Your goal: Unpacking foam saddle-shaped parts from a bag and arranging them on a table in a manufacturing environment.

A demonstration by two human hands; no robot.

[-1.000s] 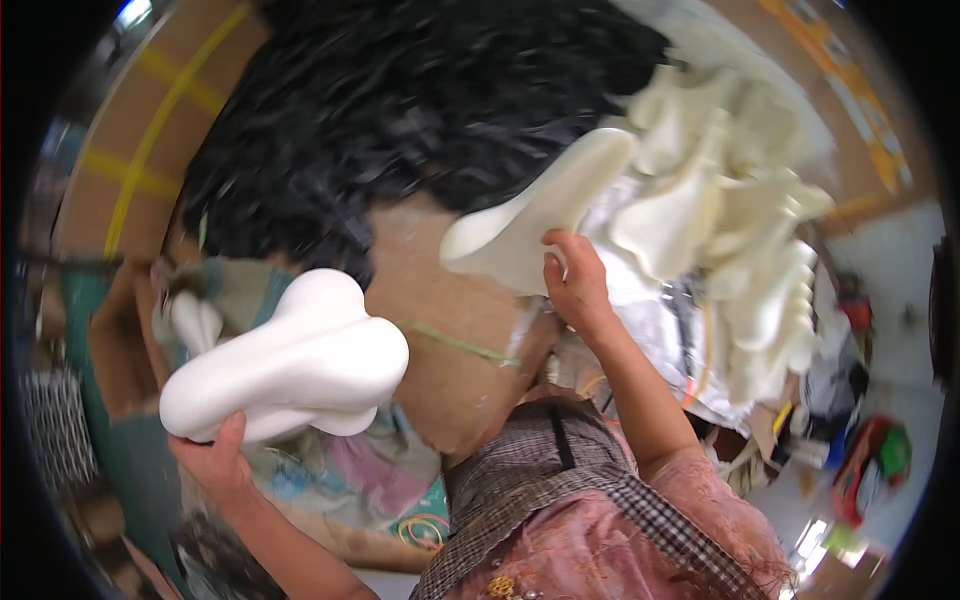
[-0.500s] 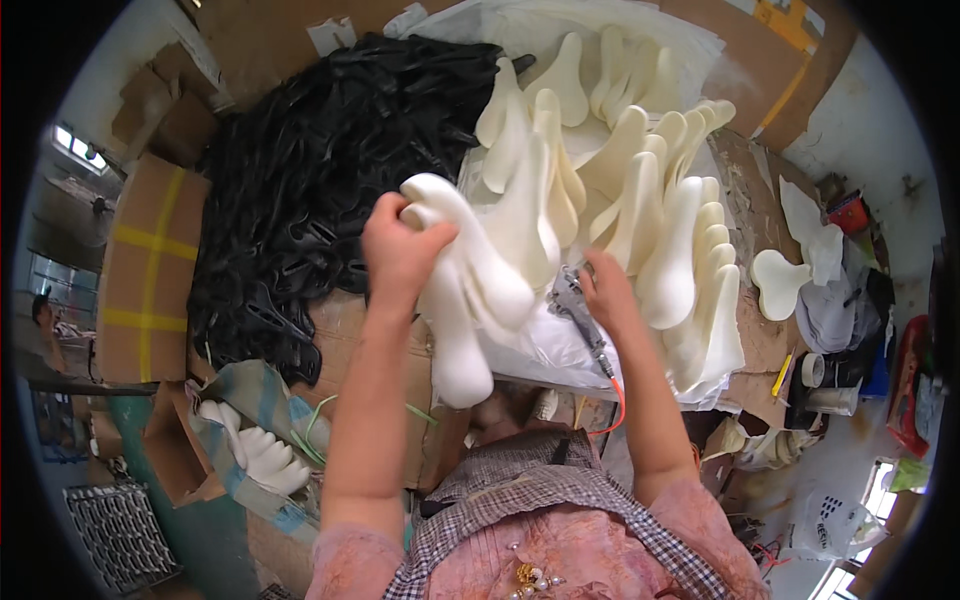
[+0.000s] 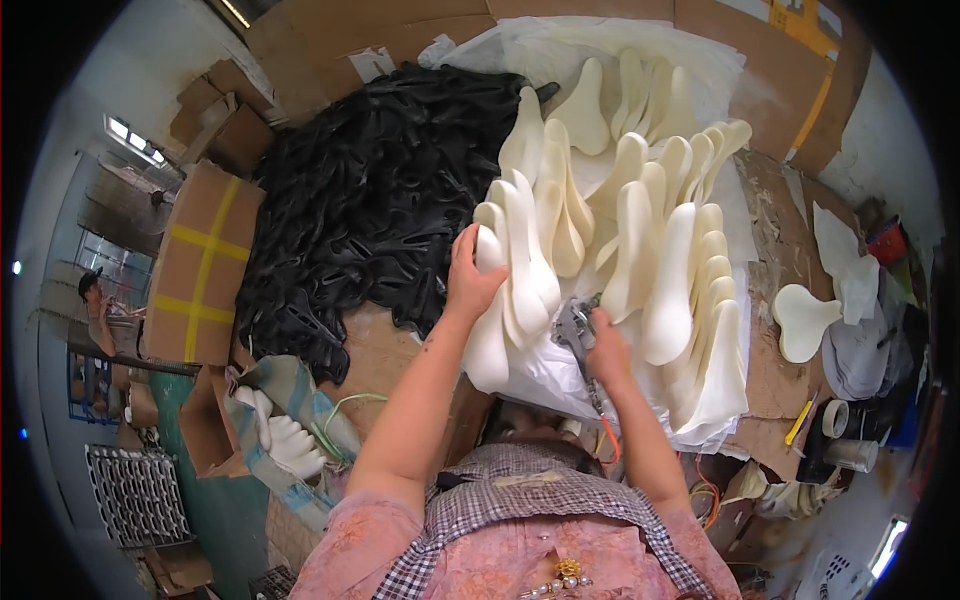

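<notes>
My left hand [image 3: 470,285] grips the upper part of a cream foam saddle pad [image 3: 489,345], which stands at the near left end of a row of similar pads [image 3: 522,265]. The pads lean close together on a table covered with white sheeting. A metal spray gun [image 3: 574,335] with an orange hose is in my right hand [image 3: 608,350], just right of that row. Further right stands another row of saddle pads [image 3: 668,290]. My right fingers are curled round the gun and partly hidden.
A large heap of black plastic saddle shells [image 3: 370,190] lies left of the pads. One loose pad [image 3: 805,322] rests on cardboard at right, near a yellow knife [image 3: 799,422]. A striped sack [image 3: 335,420] stands lower left. Another person [image 3: 100,310] is at the far left.
My left hand has carried the saddle pads to the right, against the left row, where they now stand upright. My right hand still holds the spray gun. The whole view has shifted.
</notes>
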